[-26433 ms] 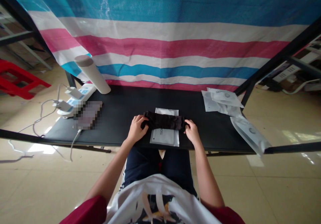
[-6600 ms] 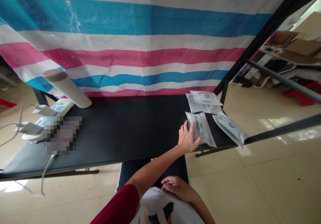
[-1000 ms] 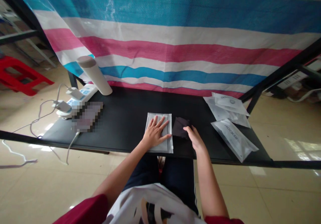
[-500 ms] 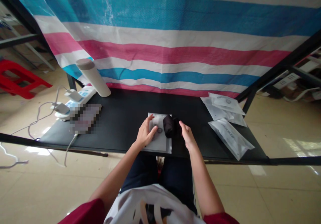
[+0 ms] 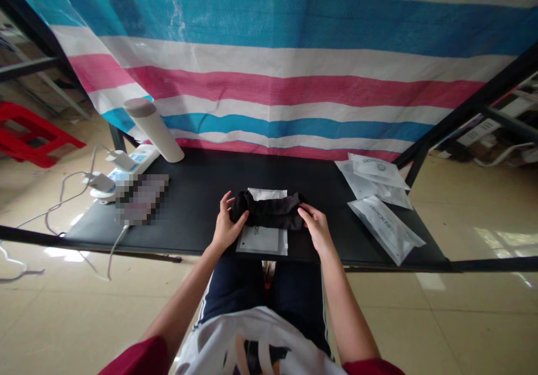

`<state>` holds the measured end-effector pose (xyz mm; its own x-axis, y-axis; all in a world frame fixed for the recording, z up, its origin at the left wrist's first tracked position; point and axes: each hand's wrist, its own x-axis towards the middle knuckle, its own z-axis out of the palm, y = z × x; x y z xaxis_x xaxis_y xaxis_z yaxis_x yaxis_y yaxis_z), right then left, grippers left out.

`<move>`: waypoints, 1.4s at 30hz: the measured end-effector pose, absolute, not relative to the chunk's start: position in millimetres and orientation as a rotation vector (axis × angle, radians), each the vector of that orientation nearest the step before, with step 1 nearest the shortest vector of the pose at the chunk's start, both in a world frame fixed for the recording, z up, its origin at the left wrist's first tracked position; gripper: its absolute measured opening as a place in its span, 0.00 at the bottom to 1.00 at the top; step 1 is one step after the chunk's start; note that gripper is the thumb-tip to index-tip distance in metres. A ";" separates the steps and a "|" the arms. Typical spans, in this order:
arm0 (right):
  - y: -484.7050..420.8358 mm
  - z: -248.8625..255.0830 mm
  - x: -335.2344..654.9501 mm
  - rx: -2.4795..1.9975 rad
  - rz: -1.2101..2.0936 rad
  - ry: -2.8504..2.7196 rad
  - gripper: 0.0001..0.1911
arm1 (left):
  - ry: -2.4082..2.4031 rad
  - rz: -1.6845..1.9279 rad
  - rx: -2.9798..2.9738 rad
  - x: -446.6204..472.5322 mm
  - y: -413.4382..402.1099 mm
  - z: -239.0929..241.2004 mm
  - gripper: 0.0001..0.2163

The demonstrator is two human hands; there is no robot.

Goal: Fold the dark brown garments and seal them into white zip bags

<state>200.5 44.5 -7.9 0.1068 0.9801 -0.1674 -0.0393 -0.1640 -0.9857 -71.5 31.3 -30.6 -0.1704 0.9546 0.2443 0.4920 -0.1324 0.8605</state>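
Observation:
A black, soft cloth piece (image 5: 271,211) is stretched out sideways between my hands, with a thicker rolled bunch at its left end. My left hand (image 5: 230,221) has its fingers and thumb closed round that rolled end. On the other side, my right hand (image 5: 311,222) pinches the flat right end between thumb and fingers. Beneath the cloth lies a frosted plastic bag (image 5: 260,241) with dark print, partly covered by it, near the table's front edge.
More frosted bags (image 5: 384,226) lie on the right of the black table (image 5: 202,195). At the left are a white bottle (image 5: 157,134), a power strip (image 5: 145,159) with plugged-in chargers, and a blurred-out device (image 5: 147,195) on a cable. A striped sheet (image 5: 269,89) hangs behind.
The black cloth was a compact roll by my right hand and is now drawn out lengthwise. My left hand has moved off the bag, slightly left, and closed on the rolled end.

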 end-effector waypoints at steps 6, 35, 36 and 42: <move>47.7 -31.6 215.3 -1.435 1.111 -1.216 0.18 | 1.691 1.156 1.803 -85.9 34.7 -30.8 0.11; 73.6 -28.1 222.3 -1.034 1.307 -0.953 0.20 | 1.140 1.358 1.469 -86.8 46.2 -5.7 0.10; 71.4 -29.1 222.8 -1.036 1.336 -0.932 0.21 | 1.159 1.355 1.448 -85.5 42.7 -6.3 0.10; 66.7 -32.8 217.8 -1.206 1.143 -1.210 0.21 | 1.480 1.068 1.954 -63.2 30.4 -5.2 0.15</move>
<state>217.8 66.7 -32.8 0.0383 0.9984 0.0423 0.0144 0.0418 -0.9990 -63.2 30.4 -5.2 0.1182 0.9456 0.3031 0.5857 -0.3129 0.7477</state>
